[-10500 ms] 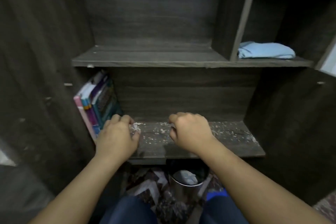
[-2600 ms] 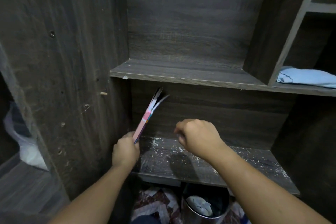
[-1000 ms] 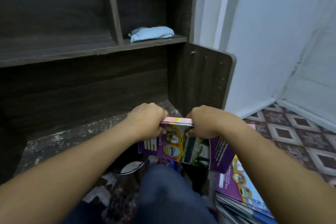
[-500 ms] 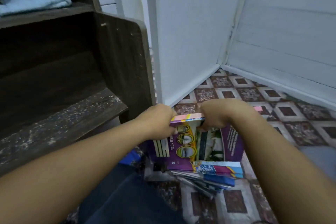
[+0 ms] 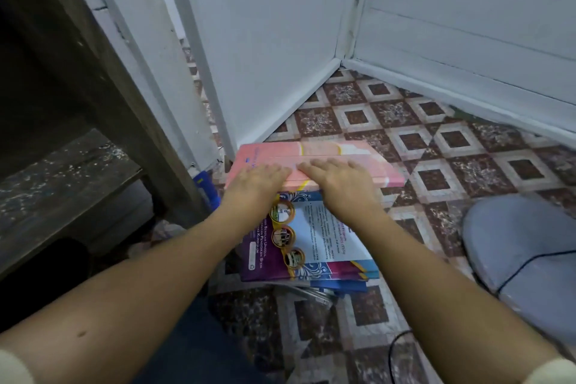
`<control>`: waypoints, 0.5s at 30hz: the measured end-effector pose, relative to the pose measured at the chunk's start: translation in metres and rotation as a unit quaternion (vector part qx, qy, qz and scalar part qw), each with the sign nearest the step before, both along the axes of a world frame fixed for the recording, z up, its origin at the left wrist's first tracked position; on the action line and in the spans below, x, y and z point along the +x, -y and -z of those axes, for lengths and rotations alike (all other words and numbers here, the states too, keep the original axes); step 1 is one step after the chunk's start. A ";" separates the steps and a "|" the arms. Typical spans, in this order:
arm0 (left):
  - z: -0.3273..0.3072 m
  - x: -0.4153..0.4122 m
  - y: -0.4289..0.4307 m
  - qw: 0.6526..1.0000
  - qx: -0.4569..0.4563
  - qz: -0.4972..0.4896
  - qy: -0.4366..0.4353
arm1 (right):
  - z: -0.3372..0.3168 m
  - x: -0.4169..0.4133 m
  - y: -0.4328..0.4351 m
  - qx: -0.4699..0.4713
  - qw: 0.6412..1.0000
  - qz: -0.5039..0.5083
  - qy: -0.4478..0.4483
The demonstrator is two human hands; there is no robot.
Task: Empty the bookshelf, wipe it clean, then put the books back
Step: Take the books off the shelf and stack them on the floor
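The pink paperback book (image 5: 358, 156) lies atop the purple-and-blue book stack (image 5: 311, 246); your left hand (image 5: 257, 179) and right hand (image 5: 335, 178) press it, fingers flat. Square its edges, then release.

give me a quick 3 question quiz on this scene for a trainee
1. True or false: the left hand and right hand lie flat on the pink book.
2. The pink book rests on: A) a stack of books on the tiled floor, B) a table, C) a chair.
3. Has the shelf been wiped yet?
Key: 1 true; 2 A; 3 no, pale specks cover it.
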State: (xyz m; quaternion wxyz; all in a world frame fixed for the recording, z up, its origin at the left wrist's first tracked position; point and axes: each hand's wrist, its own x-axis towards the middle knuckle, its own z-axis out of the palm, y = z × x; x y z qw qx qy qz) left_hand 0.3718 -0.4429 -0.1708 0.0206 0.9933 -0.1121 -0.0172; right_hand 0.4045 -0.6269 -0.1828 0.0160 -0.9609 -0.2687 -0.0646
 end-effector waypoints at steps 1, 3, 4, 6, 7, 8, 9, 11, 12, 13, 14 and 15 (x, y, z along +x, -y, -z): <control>0.012 0.000 0.000 1.000 0.017 0.017 0.008 | 0.015 0.000 0.001 0.005 1.000 0.008 0.008; 0.034 -0.005 -0.002 0.997 0.020 0.058 0.053 | 0.043 -0.007 0.003 -0.006 1.000 0.022 0.021; 0.047 -0.009 -0.004 0.995 0.017 0.070 0.066 | 0.058 -0.010 0.005 -0.010 0.999 0.022 0.025; 0.066 -0.019 -0.004 0.996 0.020 0.083 0.035 | 0.080 -0.020 0.006 -0.009 1.000 0.022 0.016; 0.078 -0.024 -0.005 0.996 0.018 0.086 0.026 | 0.089 -0.026 0.009 -0.005 1.000 0.026 -0.004; 0.086 -0.027 -0.007 0.996 0.020 0.091 0.008 | 0.094 -0.032 0.009 -0.011 0.999 0.026 -0.036; 0.093 -0.030 -0.007 0.995 0.022 0.095 -0.019 | 0.103 -0.038 0.011 -0.025 0.997 0.017 -0.069; 0.101 -0.035 -0.008 0.991 0.018 0.105 -0.076 | 0.119 -0.050 0.014 -0.047 0.989 0.018 -0.138; 0.104 -0.037 -0.008 0.989 0.021 0.105 -0.102 | 0.124 -0.055 0.015 -0.046 0.989 0.012 -0.137; 0.107 -0.039 -0.008 0.985 0.042 0.105 -0.130 | 0.127 -0.057 0.015 -0.043 0.990 0.015 -0.132; 0.109 -0.041 -0.009 0.982 0.056 0.100 -0.150 | 0.131 -0.058 0.014 -0.044 0.990 0.018 -0.134; 0.110 -0.041 -0.009 0.980 0.057 0.096 -0.163 | 0.132 -0.058 0.014 -0.043 0.989 0.015 -0.144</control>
